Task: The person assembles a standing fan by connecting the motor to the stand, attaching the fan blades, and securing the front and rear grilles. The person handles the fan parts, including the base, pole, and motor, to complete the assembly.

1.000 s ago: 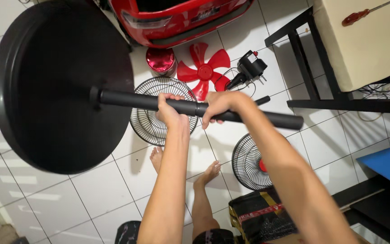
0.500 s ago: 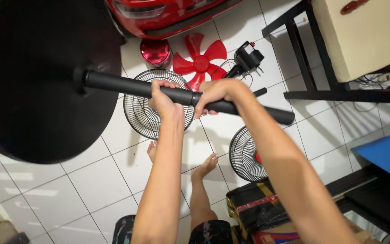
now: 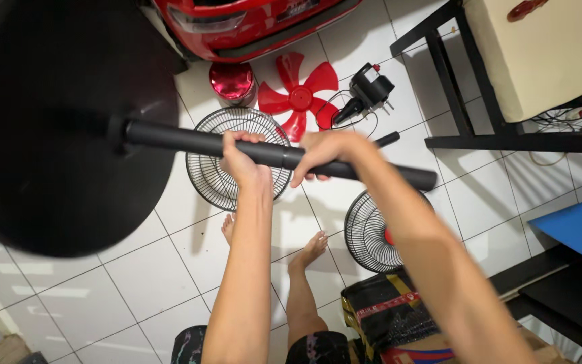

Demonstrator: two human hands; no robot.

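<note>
The round black base (image 3: 55, 128) of the fan stand is cut off at the top and left picture edges; its underside is too dark to make out. The stand pole (image 3: 190, 140) runs long axis near level from the base toward the lower right, free end (image 3: 426, 179) above the rear fan guard (image 3: 372, 232). The left hand (image 3: 244, 162) and right hand (image 3: 328, 152) each have their grip clamped around the pole, side by side, above the front grille (image 3: 217, 168) on the floor.

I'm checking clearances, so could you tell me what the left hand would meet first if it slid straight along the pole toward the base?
Nothing until the round black base itself: the pole between the left hand and the base looks bare, though depth is hard to judge.
</note>
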